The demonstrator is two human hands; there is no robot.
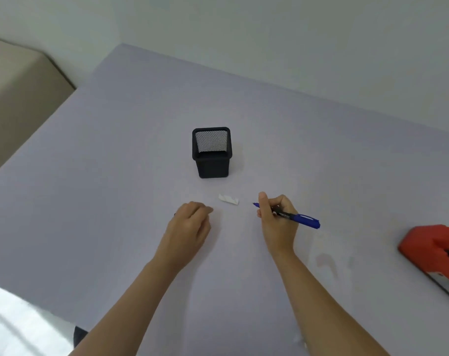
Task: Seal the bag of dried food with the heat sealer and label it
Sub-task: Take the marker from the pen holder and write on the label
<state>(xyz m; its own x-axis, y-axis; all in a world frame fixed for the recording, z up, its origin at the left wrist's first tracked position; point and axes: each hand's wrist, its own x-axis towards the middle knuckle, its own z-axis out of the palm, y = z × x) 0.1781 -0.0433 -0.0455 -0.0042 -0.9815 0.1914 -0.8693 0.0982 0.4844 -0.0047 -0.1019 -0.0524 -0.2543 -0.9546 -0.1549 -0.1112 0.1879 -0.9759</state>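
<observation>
My right hand [276,217] grips a blue marker [299,218] in a writing hold, its tip pointing left and hovering just above the lilac table [115,201]. A small crumpled white paper scrap [228,199] lies between my hands, untouched. My left hand [190,222] rests on the table to the scrap's lower left, fingers curled in with nothing visible in them. The red heat sealer [434,250] sits at the right edge, partly cut off. No bag of dried food is in view.
A black mesh pen holder [212,152] stands upright behind the scrap, seemingly empty. The table meets a pale wall at the back. A beige piece of furniture [20,86] stands beyond the left table edge.
</observation>
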